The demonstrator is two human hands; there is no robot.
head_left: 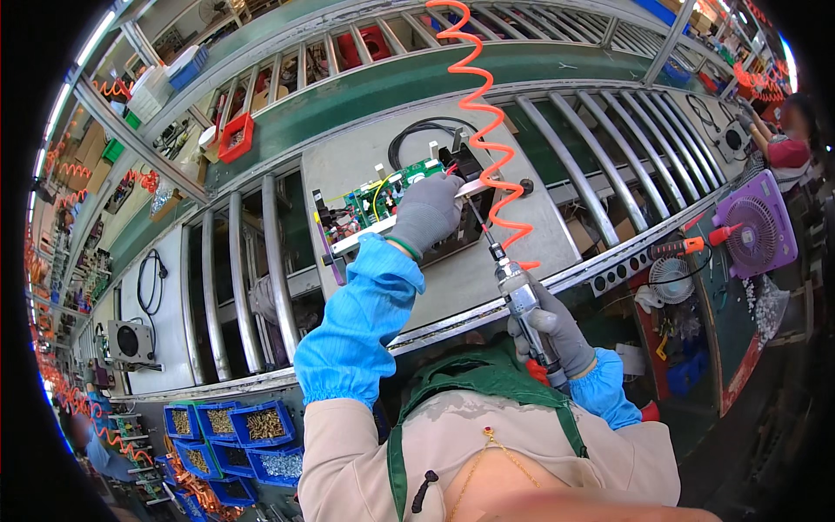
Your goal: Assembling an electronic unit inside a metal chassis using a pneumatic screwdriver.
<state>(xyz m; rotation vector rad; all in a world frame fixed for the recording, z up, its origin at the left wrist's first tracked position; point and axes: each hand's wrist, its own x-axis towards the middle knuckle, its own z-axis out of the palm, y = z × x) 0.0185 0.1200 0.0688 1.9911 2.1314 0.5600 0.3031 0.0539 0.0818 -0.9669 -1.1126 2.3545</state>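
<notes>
My right hand (561,329), in a grey glove, is wrapped round a silver air screwdriver (519,294). Its thin bit points up and left at the near right side of an open electronic unit, close to a pale strip (474,186). My left hand (428,211), also gloved, reaches over the unit, fingers curled at its right part near red wires; what they pinch is hidden. A green circuit board (372,198) with coloured wires fills the unit's left part. A black cable (409,135) loops behind it. Everything sits on a grey work plate (531,235).
An orange coiled hose (474,70) hangs across the unit's right side. Metal rollers (570,165) flank the plate on both sides. Blue bins (265,424) with small fasteners stand lower left. A red bin (236,137) is beyond; a purple fan (755,222) stands right.
</notes>
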